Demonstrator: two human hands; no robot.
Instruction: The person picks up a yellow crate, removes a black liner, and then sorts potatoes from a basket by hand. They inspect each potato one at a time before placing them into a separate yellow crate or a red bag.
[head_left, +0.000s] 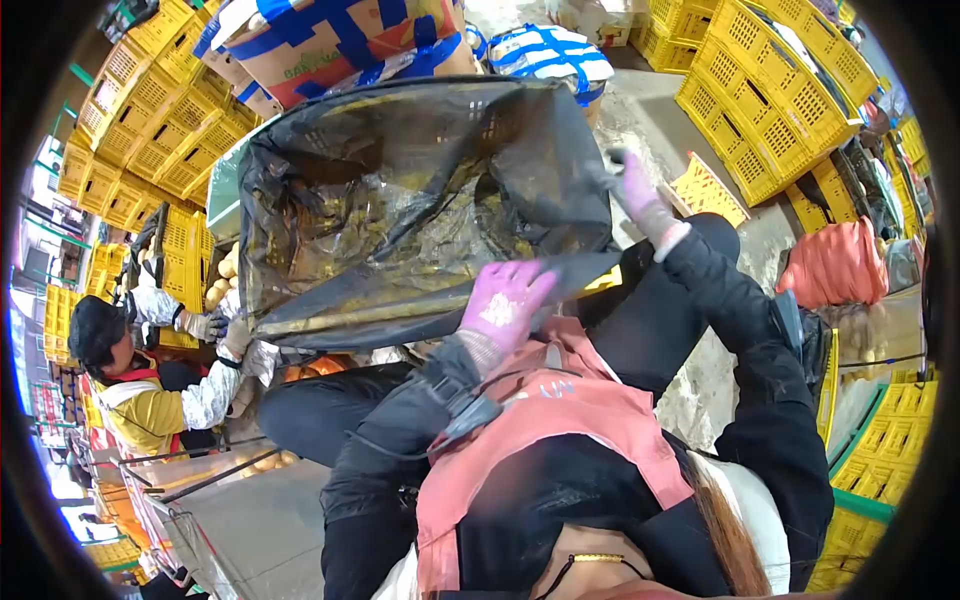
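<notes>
A crate lined with black plastic (400, 200) lies in front of me, its wet, crumpled liner showing and yellowish patches on it. My left hand (508, 300), in a pink glove, rests at the near edge of the liner, fingers pointing right; whether it grips the plastic is hidden. To the right of the crate is my right hand (640, 190), in a pink and dark glove, raised beside the liner's right edge and blurred at the fingertips. A yellow piece (604, 280) of the crate shows under the near right corner.
Cartons with blue tape (340, 50) stand behind the crate. Yellow crates (770, 100) are stacked at right and left. A co-worker (150, 390) at the left has gloved hands near the crate's left corner. A red sack (835, 265) lies at right.
</notes>
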